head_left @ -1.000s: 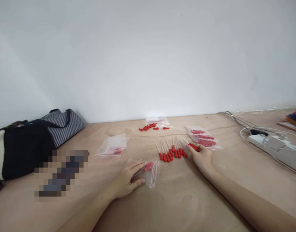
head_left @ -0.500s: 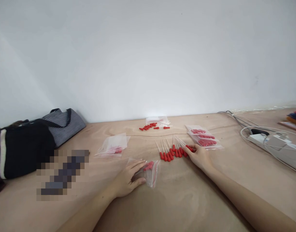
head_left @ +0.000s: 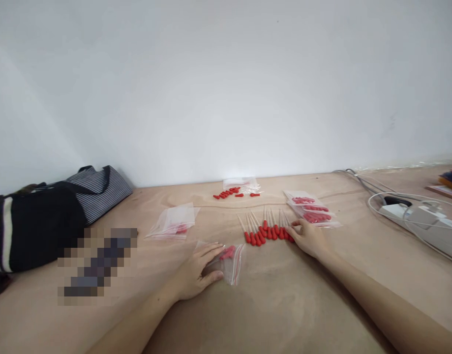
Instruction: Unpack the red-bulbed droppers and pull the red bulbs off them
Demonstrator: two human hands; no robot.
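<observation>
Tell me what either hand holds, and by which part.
Left hand lies spread on a clear bag, pinching nothing visible. Right hand is at the rightmost loose red bulb; whether it holds that cannot be told.

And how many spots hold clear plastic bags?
4: the near bag partly under the left hand, the left-side bags beyond it, the back bag by the wall, the right-side bags beyond the right hand. Overlaps may hide more.

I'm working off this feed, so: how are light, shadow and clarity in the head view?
Head view: the wall is brightest mid-frame, greyer toward the sides; a pixelated patch hides whatever lies left of the left hand; a soft shadow edges the right forearm; the red bulbs stand out, their thin pale stems less so.
</observation>
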